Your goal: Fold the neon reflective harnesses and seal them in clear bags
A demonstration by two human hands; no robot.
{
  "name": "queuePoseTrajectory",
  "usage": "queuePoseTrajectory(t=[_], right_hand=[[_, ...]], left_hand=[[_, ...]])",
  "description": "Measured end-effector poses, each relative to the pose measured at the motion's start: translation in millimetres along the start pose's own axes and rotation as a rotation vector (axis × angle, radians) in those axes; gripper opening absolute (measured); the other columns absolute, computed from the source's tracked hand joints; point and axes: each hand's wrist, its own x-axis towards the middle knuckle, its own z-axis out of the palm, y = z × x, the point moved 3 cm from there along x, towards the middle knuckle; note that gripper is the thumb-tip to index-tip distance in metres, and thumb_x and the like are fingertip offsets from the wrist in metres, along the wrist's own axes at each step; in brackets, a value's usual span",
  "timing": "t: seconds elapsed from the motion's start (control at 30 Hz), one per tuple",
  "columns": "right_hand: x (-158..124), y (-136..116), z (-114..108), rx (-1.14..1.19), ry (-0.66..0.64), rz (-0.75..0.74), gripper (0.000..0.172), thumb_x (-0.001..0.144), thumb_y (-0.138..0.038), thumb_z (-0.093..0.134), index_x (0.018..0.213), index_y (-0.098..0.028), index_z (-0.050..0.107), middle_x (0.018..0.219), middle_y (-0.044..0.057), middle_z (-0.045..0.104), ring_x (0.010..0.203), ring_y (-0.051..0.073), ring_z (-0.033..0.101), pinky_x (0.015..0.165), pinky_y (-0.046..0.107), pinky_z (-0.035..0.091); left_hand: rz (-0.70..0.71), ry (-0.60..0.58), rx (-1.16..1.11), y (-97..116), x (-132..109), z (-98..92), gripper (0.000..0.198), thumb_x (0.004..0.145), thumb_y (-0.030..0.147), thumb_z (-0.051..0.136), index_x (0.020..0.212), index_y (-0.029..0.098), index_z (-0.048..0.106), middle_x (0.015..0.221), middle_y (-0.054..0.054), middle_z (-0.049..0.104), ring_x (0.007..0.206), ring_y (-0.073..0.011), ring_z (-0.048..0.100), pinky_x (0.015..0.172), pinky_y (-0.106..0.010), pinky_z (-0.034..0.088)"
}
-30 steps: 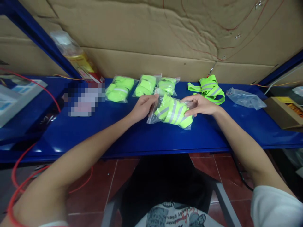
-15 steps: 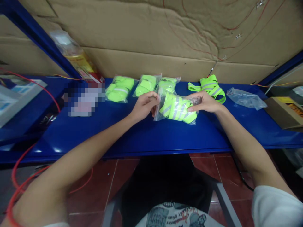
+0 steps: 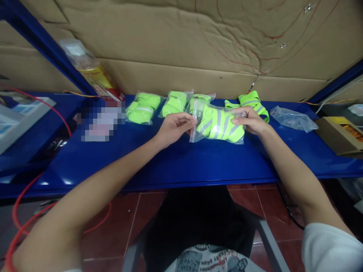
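Both hands hold a clear zip bag above the blue table. Inside it lies a folded neon-yellow reflective strap with grey stripes. My left hand is closed, pinching the bag's zip edge between thumb and fingers. My right hand is closed on the bag's other end, thumb on top over the strap. Behind the hands, a bagged neon strap, a second bagged strap and a third bagged strap stand in a row. A loose folded neon strap lies behind my right hand, partly hidden by it.
An empty clear bag lies to the right, beside an open cardboard box. At the left stand a bottle with yellow liquid and a white tray. Cardboard backs the blue table. A red cable hangs at left.
The held bag has shifted slightly right and tilted a little. My right hand has moved right along its end, while my left hand stays at the zip edge.
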Motion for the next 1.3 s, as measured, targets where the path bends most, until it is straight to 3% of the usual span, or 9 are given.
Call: queuePoseTrajectory(t=[0.2,0.4,0.57,0.7,0.83,1.0,1.13,1.2,1.3], right_hand=[[9.7,6.0,16.6,0.056,0.281,0.012,0.063,0.074,-0.078,0.083,0.104,-0.024,0.071,0.090,0.006,0.075,0.080,0.023,0.074,0.066,0.036,0.063],[20.0,24.2,23.6,0.205,0.202,0.026,0.063,0.075,-0.071,0.089,0.104,-0.026,0.058,0.103,0.004,0.078,0.080,0.018,0.078,0.056,0.027,0.062],[18.8,31.1,2.9,-0.201,0.308,0.069,0.060,0.086,-0.061,0.081,0.122,-0.015,0.064,0.066,-0.001,0.069,0.045,0.014,0.055,0.038,0.026,0.041],[14.5,14.8,-17.3,-0.692,0.435,-0.009,0.073,0.085,-0.066,0.078,0.127,-0.007,0.074,0.056,0.003,0.064,0.056,0.024,0.063,0.064,0.038,0.057],[7.2,-2.5,-50.6,-0.813,0.592,-0.022,0.069,0.099,-0.074,0.055,0.116,-0.013,0.081,0.065,0.009,0.069,0.064,0.027,0.068,0.075,0.043,0.058],[-5.3,-11.2,-83.9,-1.203,0.753,-0.078,0.054,0.095,-0.059,0.070,0.127,-0.017,0.080,0.120,0.020,0.076,0.116,0.035,0.070,0.105,0.048,0.052],[-3.0,5.2,-81.4,-1.372,0.616,0.244,0.093,0.078,-0.054,0.089,0.158,-0.019,0.060,0.139,0.028,0.067,0.125,0.047,0.066,0.102,0.056,0.053],[-0.7,10.2,-76.0,-1.343,0.594,0.319,0.092,0.081,-0.045,0.085,0.162,-0.017,0.053,0.132,0.027,0.072,0.117,0.046,0.071,0.098,0.057,0.055],[-0.6,3.5,-73.9,-1.230,0.694,0.155,0.075,0.089,-0.037,0.073,0.159,-0.015,0.055,0.130,0.023,0.075,0.117,0.041,0.072,0.102,0.055,0.054]], left_hand=[[-0.036,0.111,-0.091,-0.3,0.4,-3.8,0.051,0.092,0.060,0.079,0.123,0.024,0.064,0.102,-0.006,0.076,0.073,-0.0153,0.073,0.058,-0.028,0.062],[0.061,0.101,0.133,-7.3,0.9,-4.7,0.043,0.094,0.053,0.079,0.118,0.022,0.061,0.089,0.001,0.067,0.058,-0.0085,0.061,0.049,-0.021,0.047],[0.156,0.056,0.297,-7.9,-4.0,1.3,0.035,0.097,0.044,0.076,0.120,0.022,0.063,0.087,0.001,0.064,0.060,-0.0079,0.055,0.057,-0.023,0.044],[0.216,0.041,0.448,-3.5,-6.7,1.6,0.028,0.098,0.036,0.073,0.120,0.022,0.064,0.088,0.001,0.065,0.060,-0.0087,0.052,0.059,-0.025,0.041],[0.270,0.030,0.566,0.2,-7.6,-0.2,0.019,0.098,0.031,0.069,0.114,0.021,0.067,0.085,0.002,0.065,0.057,-0.0088,0.048,0.060,-0.026,0.041],[0.254,0.013,0.623,-2.5,-7.0,-1.0,0.017,0.096,0.029,0.067,0.112,0.022,0.069,0.084,0.002,0.065,0.057,-0.0084,0.048,0.061,-0.025,0.042],[0.244,0.001,0.654,-5.6,-6.7,-1.7,0.019,0.095,0.029,0.068,0.114,0.022,0.069,0.087,0.002,0.068,0.058,-0.0087,0.049,0.062,-0.025,0.044],[0.250,-0.003,0.659,-6.3,-6.7,-2.3,0.020,0.095,0.028,0.068,0.114,0.022,0.068,0.088,0.002,0.068,0.058,-0.0088,0.049,0.062,-0.024,0.043],[0.258,-0.008,0.658,-6.1,-6.7,-2.5,0.020,0.095,0.027,0.068,0.115,0.022,0.068,0.088,0.002,0.067,0.057,-0.0080,0.048,0.062,-0.024,0.043]])
